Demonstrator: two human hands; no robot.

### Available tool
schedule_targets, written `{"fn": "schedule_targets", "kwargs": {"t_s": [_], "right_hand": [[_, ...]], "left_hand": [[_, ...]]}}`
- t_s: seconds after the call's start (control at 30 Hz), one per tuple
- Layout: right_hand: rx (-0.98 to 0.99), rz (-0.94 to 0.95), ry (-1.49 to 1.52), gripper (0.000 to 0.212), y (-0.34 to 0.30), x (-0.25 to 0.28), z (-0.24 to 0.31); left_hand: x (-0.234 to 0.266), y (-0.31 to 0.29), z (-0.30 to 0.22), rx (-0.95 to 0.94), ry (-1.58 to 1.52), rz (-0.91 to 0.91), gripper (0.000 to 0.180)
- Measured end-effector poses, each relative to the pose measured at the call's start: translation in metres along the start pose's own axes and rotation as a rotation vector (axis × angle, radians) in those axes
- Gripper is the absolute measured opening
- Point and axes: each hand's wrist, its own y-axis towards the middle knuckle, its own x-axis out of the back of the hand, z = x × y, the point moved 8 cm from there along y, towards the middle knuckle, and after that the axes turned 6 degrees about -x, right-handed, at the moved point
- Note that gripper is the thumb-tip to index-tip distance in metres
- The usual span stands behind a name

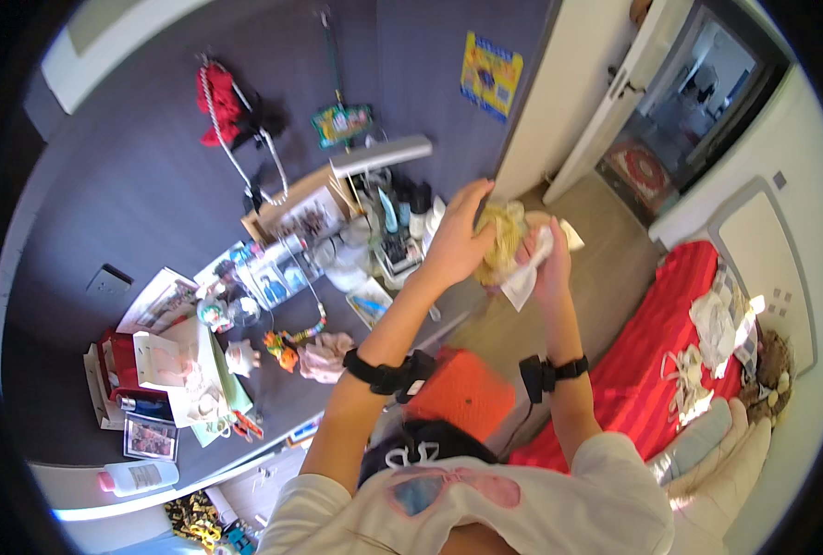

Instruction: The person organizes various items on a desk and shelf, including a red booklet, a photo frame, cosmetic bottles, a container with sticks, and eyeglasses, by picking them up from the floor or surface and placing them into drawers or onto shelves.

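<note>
While the left hand (458, 242) stands spread, fingers stretched and thumb apart, the right hand (552, 264) is curled in opposite it. Between them, apparently up in the air past the edge of the desk (287, 400), is a yellow ribbed bundle (502, 245). The left hand's inner side faces it closely; whether that hand carries any weight, I cannot tell. The right has a white sheet (525, 276) caught in its fingers, one corner hanging; how much of the bundle it also grips is hidden. Since the bundle looks soft, light support from both sides should serve better than a hard pinch, and the loose corner is probably best kept from tangling underneath. Working over the desk would likely make a slip matter less.

Beyond the hands and to their left rises a dark wall (153, 166). To their right, nearer the body, lies a bed under a red striped cover (629, 370); to their left, the grey desk runs back cluttered toward the body. An open white door (606, 120) is beyond the right hand. Below both hands sits an orange-red box-like seat (467, 393). Well left of the left hand are a framed photo (150, 437) and a smaller orange toy (280, 351).
</note>
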Motion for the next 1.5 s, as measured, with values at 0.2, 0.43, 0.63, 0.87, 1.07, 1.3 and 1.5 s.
{"fn": "schedule_targets", "kwargs": {"t_s": [0.2, 0.43, 0.63, 0.87, 1.07, 1.3, 1.5], "right_hand": [[0.112, 0.04, -0.312, 0.053, -0.008, -0.022, -0.05], [-0.227, 0.059, -0.53, 0.033, -0.036, 0.031, -0.153], [-0.629, 0.19, -0.888, 0.045, -0.066, 0.102, -0.21], [-0.541, 0.629, -0.883, 0.038, -0.087, 0.034, -0.24], [-0.305, 1.004, -1.363, 0.029, -0.103, -0.01, -0.259], [0.047, 0.204, -1.268, 0.021, -0.02, 0.041, -0.164], [0.161, 0.13, -1.511, 0.023, 0.001, 0.035, -0.158]], "left_hand": [[-0.033, -0.126, 0.019, 0.707, -0.723, 0.001, 0.034], [-0.024, -0.223, 0.051, 0.907, -0.311, 0.209, 0.024], [0.009, -0.286, 0.064, 0.846, -0.035, 0.258, 0.026], [0.036, -0.308, 0.037, 0.747, -0.09, 0.236, 0.023], [0.06, -0.323, 0.023, 0.893, -0.117, 0.195, 0.026], [0.068, -0.374, 0.045, 1.034, -0.354, -0.041, 0.032], [0.061, -0.392, 0.053, 1.077, -0.386, 0.031, 0.031]]}}
